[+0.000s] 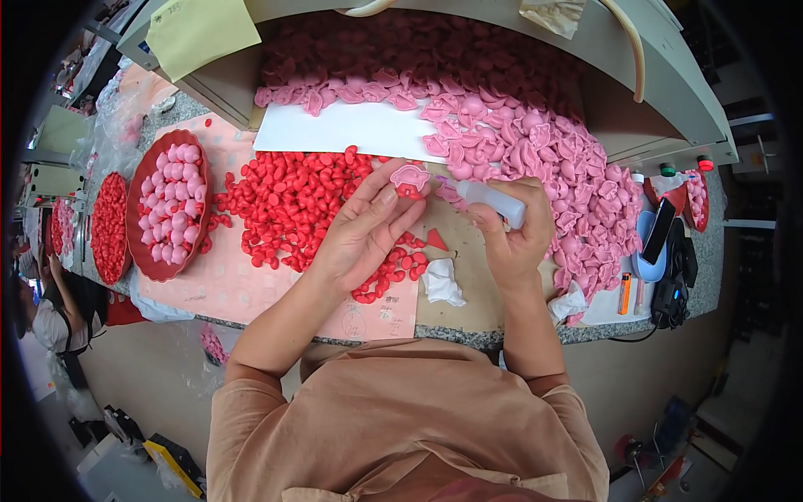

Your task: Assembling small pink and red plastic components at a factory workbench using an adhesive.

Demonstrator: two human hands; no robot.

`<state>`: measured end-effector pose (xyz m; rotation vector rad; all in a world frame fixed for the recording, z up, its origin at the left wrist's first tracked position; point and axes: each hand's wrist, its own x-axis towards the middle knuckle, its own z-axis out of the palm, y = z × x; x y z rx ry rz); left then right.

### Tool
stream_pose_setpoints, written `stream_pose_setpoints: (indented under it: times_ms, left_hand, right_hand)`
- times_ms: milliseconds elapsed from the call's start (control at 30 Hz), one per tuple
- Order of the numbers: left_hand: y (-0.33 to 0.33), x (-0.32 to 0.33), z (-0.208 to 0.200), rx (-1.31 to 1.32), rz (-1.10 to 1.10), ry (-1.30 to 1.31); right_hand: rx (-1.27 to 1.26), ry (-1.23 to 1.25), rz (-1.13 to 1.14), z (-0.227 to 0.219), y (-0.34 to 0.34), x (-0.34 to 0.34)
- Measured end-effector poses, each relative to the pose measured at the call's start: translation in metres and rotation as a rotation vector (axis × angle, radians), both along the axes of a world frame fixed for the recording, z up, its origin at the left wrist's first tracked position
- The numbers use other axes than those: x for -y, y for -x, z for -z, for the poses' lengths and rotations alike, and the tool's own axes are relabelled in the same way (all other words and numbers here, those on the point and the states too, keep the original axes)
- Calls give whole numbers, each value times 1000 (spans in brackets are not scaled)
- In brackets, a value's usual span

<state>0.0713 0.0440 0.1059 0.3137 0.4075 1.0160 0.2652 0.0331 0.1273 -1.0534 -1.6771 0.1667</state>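
My left hand (pixel 364 230) pinches a small pink moulded piece (pixel 410 176) between thumb and fingers, held above a heap of small red pieces (pixel 288 201). My right hand (pixel 514 230) grips a small white squeeze bottle (pixel 492 201) whose thin nozzle points left at the pink piece. A large pile of pink moulded pieces (pixel 535 146) lies just behind and to the right of both hands. A white sheet (pixel 335 130) lies between the red heap and the pink pile.
A red round tray (pixel 138 226) of pink pieces and another of red pieces (pixel 109 226) stand at the left. Crumpled white tissue (pixel 439 280) lies near the counter's edge. An orange lighter (pixel 625 293), a dark phone (pixel 658 230) and a small red dish (pixel 694 197) are at the right. Another person (pixel 50 314) is at the far left.
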Motion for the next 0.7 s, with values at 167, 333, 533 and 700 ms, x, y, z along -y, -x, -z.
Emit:
stream_pose_setpoints:
  times_ms: [167,333,533,700]
  left_hand:
    - [1,0,1,-13,-3,4]
    - [2,0,0,-17,-8,7]
    - [3,0,1,-13,-16,9]
    - [3,0,3,-17,-17,9]
  right_hand:
    - [-99,82,-37,6,-2,3]
    - [-40,29,-30,5,0,-1]
    - [-73,74,-14,6,3,3]
    - [-91,66,-23,5,2,3]
